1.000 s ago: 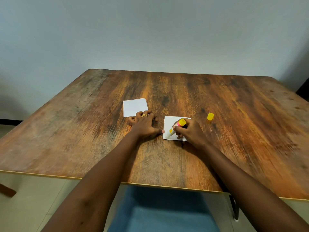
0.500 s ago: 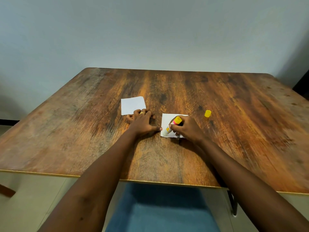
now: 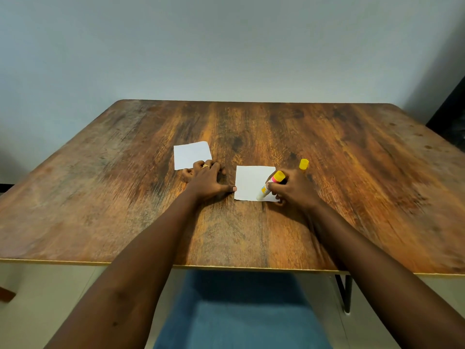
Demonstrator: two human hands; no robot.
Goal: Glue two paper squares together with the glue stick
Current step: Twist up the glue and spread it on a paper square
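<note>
My right hand [image 3: 293,188] is wrapped around the glue stick [image 3: 270,186], tip down on the near paper square [image 3: 251,181], while my left hand [image 3: 208,181] lies flat with its thumb at the edge since this flimsy sheet probably slides and crumples, other square [image 3: 191,154] waiting behind.

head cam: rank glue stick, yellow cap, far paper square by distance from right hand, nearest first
1. Glue stick: gripped in the right hand, tip on the near paper square.
2. Yellow cap: just beyond the hand, on the table.
3. Far paper square: far left, past the left hand.
</note>
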